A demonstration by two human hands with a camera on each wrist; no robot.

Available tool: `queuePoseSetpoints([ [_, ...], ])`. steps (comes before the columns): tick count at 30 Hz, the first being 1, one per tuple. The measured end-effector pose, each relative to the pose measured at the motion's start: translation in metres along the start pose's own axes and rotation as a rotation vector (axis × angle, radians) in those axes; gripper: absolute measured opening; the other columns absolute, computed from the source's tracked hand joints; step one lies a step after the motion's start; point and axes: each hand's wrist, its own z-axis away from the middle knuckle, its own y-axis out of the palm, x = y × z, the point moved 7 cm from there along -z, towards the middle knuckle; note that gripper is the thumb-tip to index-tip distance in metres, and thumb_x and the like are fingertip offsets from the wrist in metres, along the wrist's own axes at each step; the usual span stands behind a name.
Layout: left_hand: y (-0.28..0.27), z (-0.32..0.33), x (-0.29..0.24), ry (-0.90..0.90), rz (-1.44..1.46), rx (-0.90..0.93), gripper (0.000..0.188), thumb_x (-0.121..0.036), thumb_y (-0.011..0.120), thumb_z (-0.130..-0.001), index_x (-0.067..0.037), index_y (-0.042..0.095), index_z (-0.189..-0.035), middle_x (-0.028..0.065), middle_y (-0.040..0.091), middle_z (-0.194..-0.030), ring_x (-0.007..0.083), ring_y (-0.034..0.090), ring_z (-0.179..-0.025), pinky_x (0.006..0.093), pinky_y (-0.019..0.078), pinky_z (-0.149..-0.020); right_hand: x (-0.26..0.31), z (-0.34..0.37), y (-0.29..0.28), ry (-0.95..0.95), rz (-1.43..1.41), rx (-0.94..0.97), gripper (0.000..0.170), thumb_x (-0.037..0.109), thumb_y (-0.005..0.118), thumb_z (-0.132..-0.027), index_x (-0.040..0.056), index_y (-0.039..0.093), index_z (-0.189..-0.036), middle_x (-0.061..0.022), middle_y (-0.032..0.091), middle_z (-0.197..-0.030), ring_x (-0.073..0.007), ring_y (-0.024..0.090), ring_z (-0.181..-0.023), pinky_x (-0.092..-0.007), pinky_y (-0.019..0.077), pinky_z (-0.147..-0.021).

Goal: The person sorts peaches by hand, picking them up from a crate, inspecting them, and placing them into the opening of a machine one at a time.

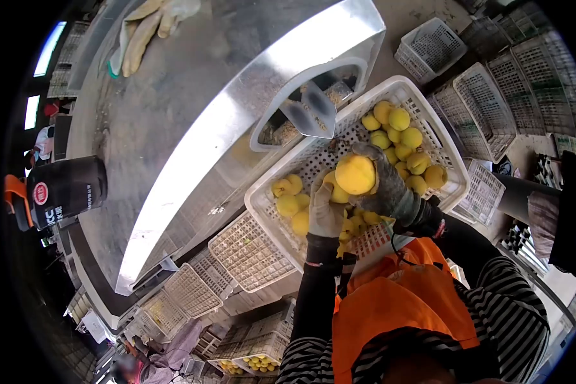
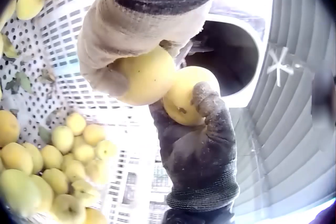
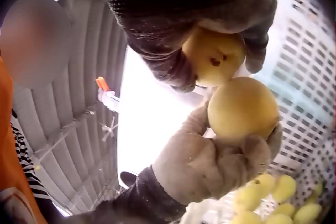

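Note:
My left hand (image 1: pixel 326 214), in a pale glove, grips a smooth yellow peach (image 3: pixel 244 108) with curled fingers. In a dark glove, my right hand (image 1: pixel 390 189) holds another yellow peach (image 1: pixel 355 174) between thumb and fingers. Brown marks show on this second peach (image 3: pixel 215 58) in the right wrist view. Both fruits are side by side, overlapping in the wrist views, above a white plastic crate (image 1: pixel 262 198). Inside the crate, loose yellow peaches (image 1: pixel 403 137) lie in a group on the far side, with several more (image 1: pixel 291 195) near my left hand.
Beyond the crate stands a metal table (image 1: pixel 192 83) with a bright curved rim and an opening (image 1: pixel 307 112). A pair of gloves (image 1: pixel 147 32) and a black cup (image 1: pixel 70 192) sit on it. More crates (image 1: pixel 480 112) surround the spot. Another person (image 1: pixel 153 358) is at the lower left.

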Motion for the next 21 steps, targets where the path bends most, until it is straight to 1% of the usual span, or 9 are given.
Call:
queuePoseSetpoints([
  [1,0.011,0.005,-0.007,-0.087,0.271,-0.003,0.042,-0.021,0.059,-0.091,-0.005,0.046,-0.128,0.0113,0.059,-0.114,0.0219,0.06,-0.101,0.0384,0.054,-0.076,0.002,0.005,-0.002,0.033,-0.069,-0.098,0.087,0.02,0.085,-0.061,0.0039,0.038,-0.133,-0.0191,0.044,-0.132,-0.0353,0.044,-0.123,-0.0448,0.0358,-0.104],
  [4,0.026,0.019,-0.031,-0.048,0.221,0.03,0.044,-0.023,0.061,-0.09,-0.005,0.046,-0.128,0.0116,0.058,-0.117,0.0213,0.059,-0.104,0.0383,0.053,-0.083,0.074,-0.024,-0.033,0.039,0.047,-0.027,0.088,0.015,0.085,-0.061,0.0032,0.037,-0.134,-0.0194,0.044,-0.132,-0.0344,0.044,-0.122,-0.0441,0.0353,-0.105],
  [12,0.036,0.024,-0.075,0.102,0.135,0.089,0.05,-0.026,0.06,-0.091,0.0,0.044,-0.13,0.0118,0.057,-0.117,0.0227,0.058,-0.108,0.0375,0.0507,-0.091,0.11,-0.052,-0.038,-0.113,0.087,-0.087,0.095,0.022,0.086,-0.062,0.0004,0.033,-0.138,-0.02,0.045,-0.131,-0.0357,0.047,-0.119,-0.0439,0.0392,-0.102],
  [14,0.025,0.02,-0.07,0.095,0.198,0.109,0.051,-0.026,0.059,-0.092,0.001,0.042,-0.131,0.0122,0.056,-0.117,0.0233,0.058,-0.109,0.0392,0.0503,-0.093,0.094,-0.062,-0.023,-0.228,0.101,-0.245,0.064,0.035,0.064,-0.087,-0.003,0.039,-0.132,-0.0146,0.047,-0.126,-0.0231,0.054,-0.111,-0.0342,0.052,-0.086],
  [16,0.011,0.017,-0.071,0.109,0.154,0.033,0.051,-0.027,0.056,-0.093,0.002,0.041,-0.132,0.0138,0.055,-0.119,0.0244,0.058,-0.11,0.0431,0.0487,-0.095,0.038,-0.082,0.005,-0.319,0.412,-0.328,0.056,0.033,0.067,-0.082,-0.0017,0.048,-0.123,-0.0179,0.048,-0.122,-0.0304,0.053,-0.11,-0.0399,0.0451,-0.093],
  [17,0.014,0.016,-0.085,0.277,-0.385,0.025,0.048,-0.028,0.054,-0.095,0.0,0.041,-0.132,0.0136,0.053,-0.122,0.0256,0.057,-0.11,0.0465,0.0484,-0.095,0.046,-0.121,0.006,-0.237,0.375,-0.244,0.054,0.037,0.065,-0.082,-0.001,0.05,-0.117,-0.0194,0.048,-0.124,-0.0307,0.05,-0.114,-0.0408,0.0438,-0.091],
  [18,0.012,0.014,-0.089,0.293,-0.383,0.005,0.048,-0.028,0.054,-0.095,0.0,0.041,-0.132,0.0136,0.053,-0.122,0.0256,0.057,-0.11,0.0465,0.0484,-0.095,0.016,-0.139,0.019,-0.153,0.529,-0.334,0.043,0.035,0.065,-0.081,0.0,0.057,-0.104,-0.0174,0.059,-0.106,-0.0295,0.058,-0.098,-0.0407,0.0467,-0.08],
  [20,0.012,0.001,-0.094,0.189,-0.116,0.007,0.045,-0.031,0.054,-0.096,-0.004,0.043,-0.131,0.0119,0.053,-0.123,0.0265,0.057,-0.111,0.0466,0.0495,-0.094,0.017,-0.171,0.029,0.389,0.458,0.19,0.069,0.042,0.076,-0.07,-0.0055,0.05,-0.113,-0.0273,0.047,-0.12,-0.0421,0.049,-0.109,-0.0503,0.041,-0.093],
  [21,-0.006,-0.007,-0.078,0.041,0.207,-0.06,0.043,-0.033,0.054,-0.096,-0.006,0.046,-0.129,0.0105,0.054,-0.123,0.027,0.056,-0.112,0.0465,0.0504,-0.093,0.019,-0.172,0.024,0.443,0.363,0.249,0.07,0.041,0.078,-0.067,-0.004,0.05,-0.113,-0.0269,0.047,-0.121,-0.0416,0.048,-0.11,-0.0509,0.0408,-0.092],
])
